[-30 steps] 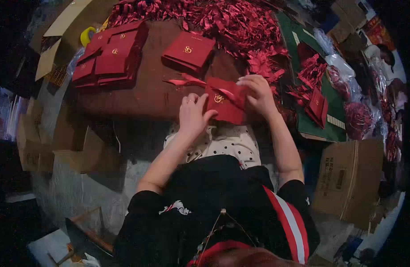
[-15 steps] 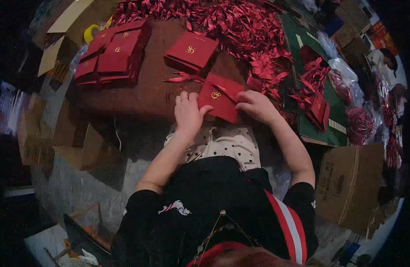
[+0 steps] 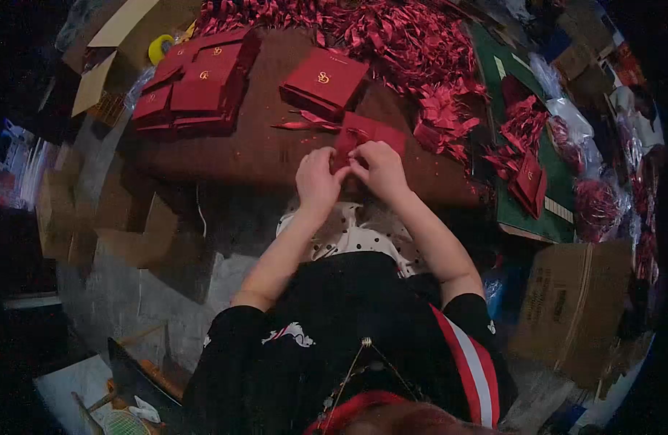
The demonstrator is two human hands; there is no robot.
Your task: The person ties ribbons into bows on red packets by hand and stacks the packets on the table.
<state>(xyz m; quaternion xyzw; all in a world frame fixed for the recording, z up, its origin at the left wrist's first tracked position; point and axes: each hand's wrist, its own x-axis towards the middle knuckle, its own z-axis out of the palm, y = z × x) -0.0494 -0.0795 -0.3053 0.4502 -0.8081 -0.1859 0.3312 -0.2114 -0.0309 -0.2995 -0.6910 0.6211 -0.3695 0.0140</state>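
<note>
A small flat red gift bag (image 3: pixel 387 135) lies at the near edge of the brown-covered table, partly hidden by my hands. A thin red ribbon (image 3: pixel 357 135) crosses its face and runs toward my fingertips. My left hand (image 3: pixel 319 179) is closed in a pinch at the bag's left side. My right hand (image 3: pixel 381 171) is over the bag's near part, thumb and fingers pinched together close to the left hand. Both seem to grip the ribbon, though the fingertips cover most of it. Just beyond, a stack of red gift bags (image 3: pixel 324 78) bears a gold emblem.
More stacked red bags (image 3: pixel 207 83) sit at the table's left. A heap of red ribbons (image 3: pixel 413 51) covers the far side. On a green surface (image 3: pixel 504 199) at right lie tasselled red bags (image 3: pixel 526 177). Cardboard boxes (image 3: pixel 577 304) stand around, with yellow tape (image 3: pixel 160 48) at left.
My right hand has moved left from the bag's right edge, and the two hands now meet over the ribbon. The bag appears turned and pushed slightly away. The whole view has shifted a little.
</note>
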